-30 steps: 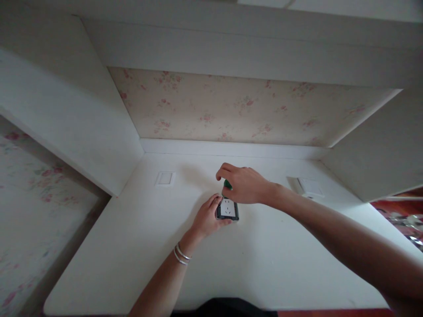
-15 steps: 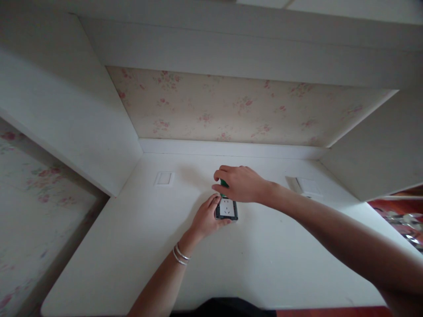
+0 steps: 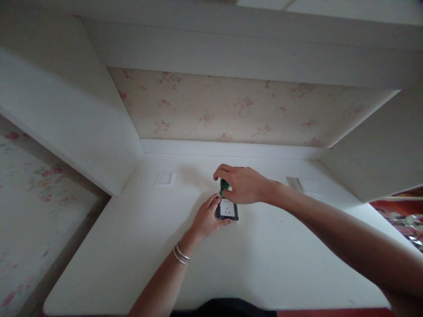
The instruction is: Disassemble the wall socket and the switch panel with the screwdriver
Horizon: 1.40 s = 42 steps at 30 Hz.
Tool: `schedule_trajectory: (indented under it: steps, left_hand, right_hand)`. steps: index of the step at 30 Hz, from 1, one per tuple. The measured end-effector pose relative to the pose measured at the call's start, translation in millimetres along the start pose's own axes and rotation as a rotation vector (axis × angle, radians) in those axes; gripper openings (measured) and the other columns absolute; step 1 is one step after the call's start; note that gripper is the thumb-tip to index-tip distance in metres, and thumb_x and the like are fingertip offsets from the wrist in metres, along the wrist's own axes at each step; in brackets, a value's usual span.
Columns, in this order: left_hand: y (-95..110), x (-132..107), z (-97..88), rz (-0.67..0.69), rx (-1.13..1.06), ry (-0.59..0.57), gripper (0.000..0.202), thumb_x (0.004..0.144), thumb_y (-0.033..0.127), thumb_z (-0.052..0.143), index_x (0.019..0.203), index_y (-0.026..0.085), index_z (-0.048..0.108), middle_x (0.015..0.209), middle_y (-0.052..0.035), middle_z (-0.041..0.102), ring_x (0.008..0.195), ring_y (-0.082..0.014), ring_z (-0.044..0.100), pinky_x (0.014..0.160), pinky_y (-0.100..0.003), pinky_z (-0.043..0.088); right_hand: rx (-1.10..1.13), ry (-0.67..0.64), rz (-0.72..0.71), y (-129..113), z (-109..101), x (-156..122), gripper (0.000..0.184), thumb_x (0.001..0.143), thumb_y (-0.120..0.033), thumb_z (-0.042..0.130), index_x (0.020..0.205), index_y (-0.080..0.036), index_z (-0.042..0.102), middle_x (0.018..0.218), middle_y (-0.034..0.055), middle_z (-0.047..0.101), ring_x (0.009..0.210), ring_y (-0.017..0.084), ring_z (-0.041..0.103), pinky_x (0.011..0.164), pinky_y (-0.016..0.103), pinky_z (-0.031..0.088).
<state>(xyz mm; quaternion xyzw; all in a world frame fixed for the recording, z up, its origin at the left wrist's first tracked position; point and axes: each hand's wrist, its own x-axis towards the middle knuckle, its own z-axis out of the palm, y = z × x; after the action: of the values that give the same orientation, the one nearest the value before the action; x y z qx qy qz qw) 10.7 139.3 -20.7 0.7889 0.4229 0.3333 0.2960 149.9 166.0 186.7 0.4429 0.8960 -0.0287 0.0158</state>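
Note:
A wall socket (image 3: pixel 227 209) with a white face and dark frame lies on the white desk (image 3: pixel 139 246), near its middle. My left hand (image 3: pixel 206 219) grips the socket's left edge with fingers curled round it; two thin bangles circle that wrist. Directly above the socket, my right hand (image 3: pixel 243 185) is closed round a green-handled screwdriver (image 3: pixel 224 186). The tool stands upright with its tip down at the socket's upper edge. Most of the handle is hidden inside the fist.
A white square plate (image 3: pixel 164 178) lies on the desk at the back left. Another white plate (image 3: pixel 307 186) rests at the back right. White side panels and a floral-papered back wall (image 3: pixel 231 110) enclose the desk on three sides.
My right hand has shifted its grip slightly on the screwdriver, fingers turning round the handle. The left hand and the socket have stayed put.

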Motion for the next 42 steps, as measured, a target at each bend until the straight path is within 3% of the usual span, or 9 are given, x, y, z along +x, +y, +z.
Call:
schedule_trajectory:
  steps: [3,8,13,23,26,31,35,38,42]
  left_hand:
    - [0.8,-0.2,-0.6,0.004,0.006,0.007,0.079,0.064,0.043,0.078,0.132,0.022,0.042,0.135,-0.0116,0.043,0.123,-0.0302,0.044,0.105,-0.045,0.036]
    - [-0.4,-0.4,-0.3,0.000,0.007,0.000,0.078,0.064,0.043,0.077,0.131,0.023,0.043,0.135,-0.0113,0.043,0.122,-0.0307,0.044,0.104,-0.046,0.037]
    - [0.4,-0.7,-0.1,0.002,0.005,0.012,0.078,0.064,0.042,0.078,0.131,0.023,0.042,0.135,-0.0109,0.042,0.122,-0.0302,0.044,0.105,-0.045,0.037]
    - [-0.5,-2.0,-1.5,0.010,0.020,-0.005,0.075,0.070,0.051,0.071,0.132,0.021,0.042,0.138,-0.0124,0.039,0.126,-0.0308,0.040,0.106,-0.045,0.034]
    - [0.2,-2.7,-1.9,0.001,0.014,0.007,0.067,0.077,0.050,0.064,0.132,0.020,0.042,0.139,-0.0119,0.038,0.129,-0.0287,0.037,0.108,-0.043,0.033]
    - [-3.1,-2.3,-1.6,0.011,-0.002,0.130,0.039,0.086,0.036,0.057,0.122,0.021,0.052,0.129,-0.0094,0.047,0.123,-0.0234,0.043,0.105,-0.040,0.036]
    - [-9.0,-1.5,-0.1,0.047,0.001,0.215,0.020,0.085,0.026,0.057,0.103,0.020,0.062,0.113,-0.0076,0.056,0.110,-0.0209,0.052,0.099,-0.038,0.042]
    - [-9.9,-1.1,0.2,0.056,-0.003,0.231,0.015,0.084,0.022,0.057,0.097,0.020,0.064,0.105,-0.0068,0.058,0.104,-0.0199,0.054,0.095,-0.036,0.045]
    - [-7.2,-1.1,-1.3,0.047,0.000,0.236,0.014,0.083,0.021,0.058,0.095,0.019,0.064,0.103,-0.0063,0.059,0.102,-0.0194,0.055,0.094,-0.035,0.045]
  right_hand:
    - [-0.012,0.008,0.037,-0.3,0.8,-0.6,0.031,0.088,-0.038,0.045,0.113,-0.023,0.054,0.114,0.0065,0.058,0.084,0.022,0.062,0.066,0.030,0.043]
    - [-0.004,0.018,-0.016,-0.7,1.1,-1.9,0.040,0.084,-0.025,0.046,0.124,-0.025,0.047,0.125,0.0059,0.052,0.086,0.021,0.062,0.065,0.029,0.043]
    - [-0.030,0.019,0.021,-1.3,0.4,-1.0,0.027,0.089,-0.034,0.039,0.106,-0.022,0.057,0.110,0.0057,0.060,0.083,0.022,0.062,0.065,0.031,0.042]
    - [-0.039,0.007,0.012,1.0,1.0,1.1,0.028,0.089,-0.031,0.040,0.110,-0.020,0.055,0.111,0.0071,0.060,0.085,0.022,0.062,0.068,0.031,0.043]
    - [0.003,-0.014,-0.044,0.6,0.0,-0.3,0.032,0.083,-0.023,0.046,0.115,-0.022,0.053,0.119,0.0059,0.056,0.087,0.021,0.062,0.069,0.029,0.042]
    - [-0.007,-0.027,0.007,-1.7,-2.1,-1.3,0.031,0.089,-0.041,0.043,0.111,-0.023,0.055,0.110,0.0073,0.059,0.085,0.022,0.061,0.068,0.030,0.042]
    - [-0.014,-0.011,-0.012,-2.2,-2.8,-1.5,0.029,0.087,-0.024,0.042,0.114,-0.023,0.054,0.114,0.0066,0.059,0.084,0.021,0.061,0.065,0.028,0.040]
    - [-0.004,0.000,-0.012,-1.8,-2.5,-2.1,0.033,0.081,-0.028,0.050,0.114,-0.023,0.053,0.116,0.0055,0.058,0.083,0.022,0.061,0.063,0.029,0.040]
    - [-0.005,0.002,0.022,-0.2,-0.1,-2.0,0.025,0.090,-0.031,0.039,0.102,-0.020,0.058,0.104,0.0068,0.061,0.081,0.021,0.061,0.065,0.029,0.039]
